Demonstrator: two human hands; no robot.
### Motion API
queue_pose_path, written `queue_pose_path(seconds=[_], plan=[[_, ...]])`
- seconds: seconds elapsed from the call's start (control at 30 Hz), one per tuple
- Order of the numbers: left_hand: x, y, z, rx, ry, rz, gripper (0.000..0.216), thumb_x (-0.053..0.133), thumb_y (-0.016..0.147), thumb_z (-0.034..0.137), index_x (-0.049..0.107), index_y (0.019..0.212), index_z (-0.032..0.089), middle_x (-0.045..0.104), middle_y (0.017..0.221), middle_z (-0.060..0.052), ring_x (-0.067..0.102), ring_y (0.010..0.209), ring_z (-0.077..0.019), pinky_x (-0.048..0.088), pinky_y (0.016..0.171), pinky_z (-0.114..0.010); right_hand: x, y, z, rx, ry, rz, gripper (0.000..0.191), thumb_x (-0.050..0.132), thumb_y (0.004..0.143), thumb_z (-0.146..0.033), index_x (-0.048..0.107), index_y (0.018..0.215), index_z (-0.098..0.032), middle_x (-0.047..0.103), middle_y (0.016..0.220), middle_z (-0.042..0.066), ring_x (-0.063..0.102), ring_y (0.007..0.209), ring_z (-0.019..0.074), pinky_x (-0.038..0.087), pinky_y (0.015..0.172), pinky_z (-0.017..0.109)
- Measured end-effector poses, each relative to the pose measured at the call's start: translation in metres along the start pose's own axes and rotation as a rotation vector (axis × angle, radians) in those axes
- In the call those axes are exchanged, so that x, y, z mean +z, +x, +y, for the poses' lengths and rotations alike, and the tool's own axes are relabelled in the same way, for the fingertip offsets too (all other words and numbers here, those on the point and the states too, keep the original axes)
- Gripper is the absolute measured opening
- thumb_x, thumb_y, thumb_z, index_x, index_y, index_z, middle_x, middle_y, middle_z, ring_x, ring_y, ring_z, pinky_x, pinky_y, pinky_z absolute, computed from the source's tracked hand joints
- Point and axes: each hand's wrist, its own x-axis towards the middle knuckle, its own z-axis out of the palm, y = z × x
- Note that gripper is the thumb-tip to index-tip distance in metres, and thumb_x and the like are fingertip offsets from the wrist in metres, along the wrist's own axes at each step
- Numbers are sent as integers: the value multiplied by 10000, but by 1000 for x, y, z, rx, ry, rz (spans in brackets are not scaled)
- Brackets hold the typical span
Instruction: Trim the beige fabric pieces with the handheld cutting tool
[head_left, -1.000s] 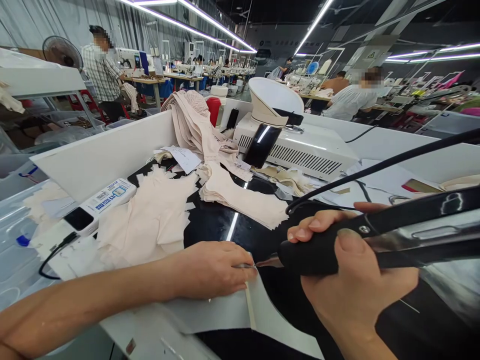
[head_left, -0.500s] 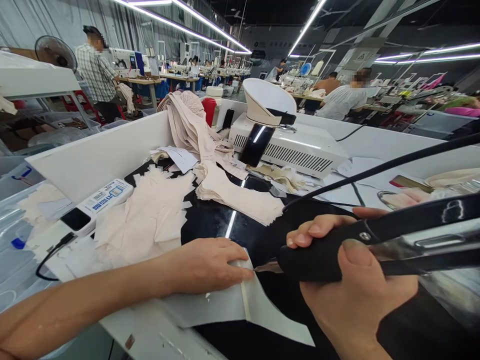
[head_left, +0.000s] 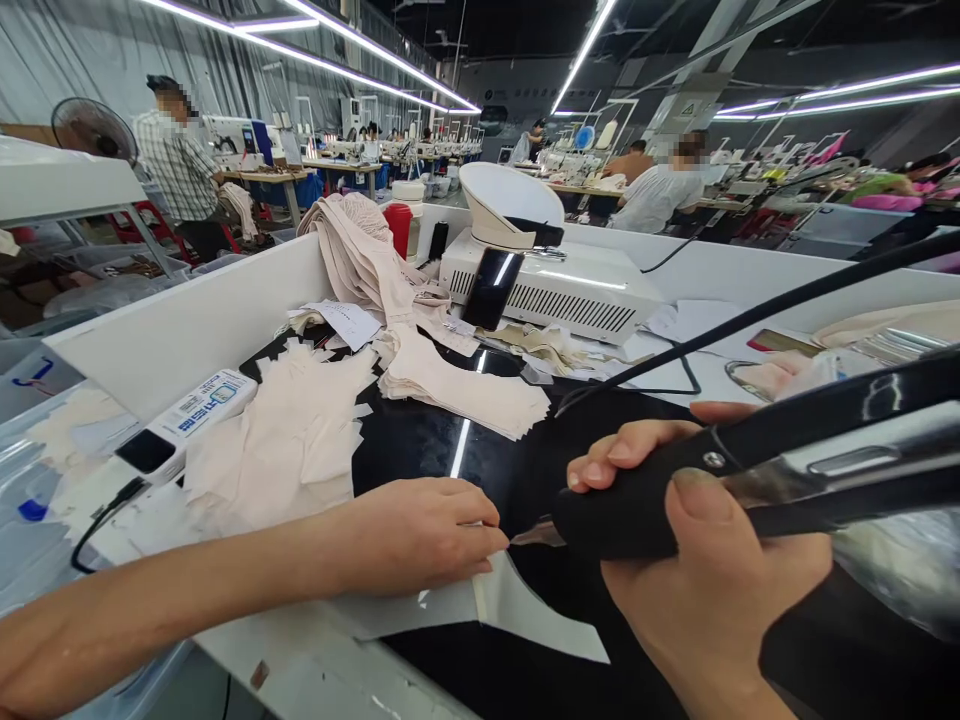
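Observation:
My left hand [head_left: 431,535] rests on a pale fabric piece [head_left: 551,620], its fingers drawn together on the edge where a narrow cream strip [head_left: 480,600] runs down. Part of the piece is hidden under that hand. My right hand [head_left: 712,560] is wrapped round a black handheld tool [head_left: 622,515] with silvery metal along its body. The tool's pointed metal tip [head_left: 536,535] sits right beside my left fingertips; whether it touches the fabric I cannot tell. Beyond my left hand lies a heap of beige cut pieces [head_left: 292,430], with a neater beige stack [head_left: 465,390] to its right.
A black cable [head_left: 735,315] crosses on the right. At the back stand a white vented machine [head_left: 555,285], a leaning phone [head_left: 491,290] and a red thread cone [head_left: 397,228]. A white device [head_left: 202,405] with a cord lies left. Co-workers sit and stand farther off.
The view has shifted slightly, so the background sits further left. My left fingers have moved a little along the fabric edge, and the tool tip stays close to them.

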Motion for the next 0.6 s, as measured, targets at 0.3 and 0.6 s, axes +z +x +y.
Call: queue_pose_path(seconds=[0.3, 0.6], plan=[[0, -10, 5, -81, -60, -87, 195, 657, 1250, 177, 826, 1347, 173, 822, 1315, -130, 815, 1173, -242, 669, 1090, -323, 4, -7, 1, 7, 7, 9, 430, 1080, 859, -476, 781, 1139, -343, 729, 753, -75, 689, 553, 206, 634, 525, 362], [-4, -15, 5, -90, -56, -133, 266, 621, 1245, 155, 815, 1416, 217, 807, 1408, -136, 812, 1221, -242, 664, 1110, -327, 4, -12, 5, 1, -22, -21, 387, 1008, 883, -384, 733, 1150, -332, 738, 771, -61, 677, 557, 214, 642, 523, 386]])
